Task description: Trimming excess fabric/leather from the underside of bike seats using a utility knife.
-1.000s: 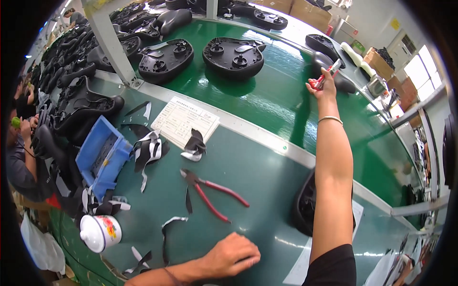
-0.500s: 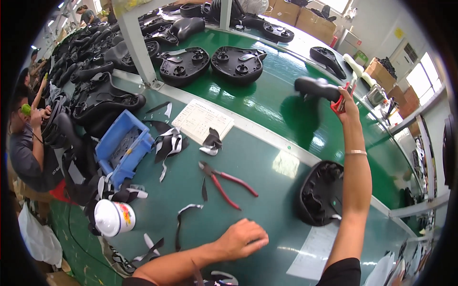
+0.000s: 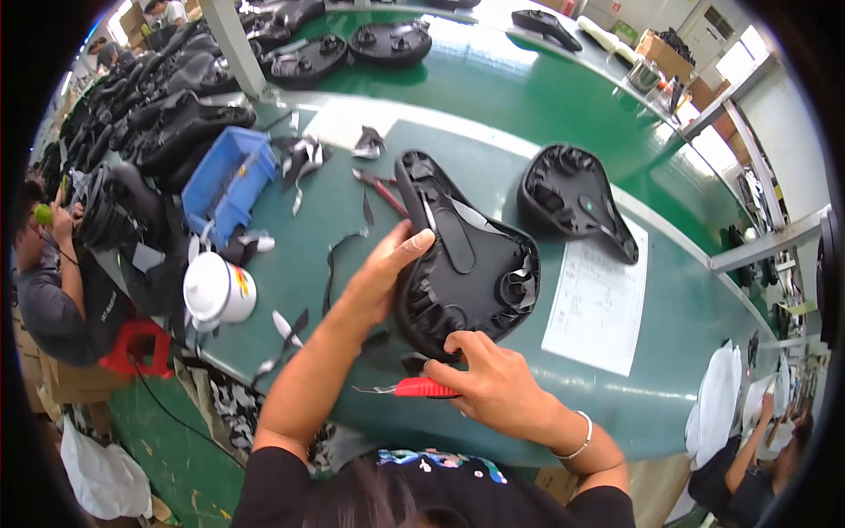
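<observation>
A black bicycle saddle lies underside up on the green table in front of me, its narrow end pointing away. My left hand grips its left edge, thumb up over the rim. My right hand is at the wide near end, closed round a red-handled knife whose thin blade points left; its fingertips touch the saddle's near rim. Red-handled cutting pliers lie partly hidden behind the saddle's narrow end. Another upturned saddle sits to the right, overlapping a printed sheet.
On the left stand a blue bin and a white lidded enamel mug, with black and white scraps around them. More saddles rest on the green surface beyond the metal edge. Co-workers sit at far left and lower right.
My right hand has come back from the far green surface to the near table. A saddle now lies before me, and my left hand has taken hold of it. The view has shifted.
</observation>
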Demonstrator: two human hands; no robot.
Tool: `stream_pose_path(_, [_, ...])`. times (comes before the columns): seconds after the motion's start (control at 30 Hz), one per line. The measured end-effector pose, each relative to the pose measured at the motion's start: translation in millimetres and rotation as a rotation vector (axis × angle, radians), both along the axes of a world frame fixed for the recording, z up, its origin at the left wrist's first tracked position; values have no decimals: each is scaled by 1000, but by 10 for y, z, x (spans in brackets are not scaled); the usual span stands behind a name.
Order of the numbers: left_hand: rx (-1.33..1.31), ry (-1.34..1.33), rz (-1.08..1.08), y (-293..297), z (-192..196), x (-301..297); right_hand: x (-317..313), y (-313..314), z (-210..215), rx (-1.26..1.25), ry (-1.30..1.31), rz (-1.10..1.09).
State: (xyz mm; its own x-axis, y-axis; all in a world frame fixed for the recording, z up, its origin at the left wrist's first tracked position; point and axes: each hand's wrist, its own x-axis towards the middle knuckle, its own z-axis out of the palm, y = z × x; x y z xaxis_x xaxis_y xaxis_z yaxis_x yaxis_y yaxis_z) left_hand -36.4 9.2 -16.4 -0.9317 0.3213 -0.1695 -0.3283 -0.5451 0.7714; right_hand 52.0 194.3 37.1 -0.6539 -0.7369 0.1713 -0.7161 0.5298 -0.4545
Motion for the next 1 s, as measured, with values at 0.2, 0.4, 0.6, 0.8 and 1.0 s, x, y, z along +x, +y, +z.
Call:
stream_pose_path(0.2, [-299,-115,82,-381,245,481,453,612,-282,-432,-216,-545])
stream_pose_path(0.4, [-426,-122,-4,-458,418,553,291,744,-133,46,155,-256])
stream_pose_path(0.6, [-551,-168,186,-441,282,748,687,551,-447,186,-57,-426])
stream_pose_path(0.8, [-506,-128,521,-356,238,1392,1465,351,-362,16,-359,-617])
stream_pose_path(1.0, [-411,-112,601,-289,117,1748,1062,478,-388,-656,-323,-821])
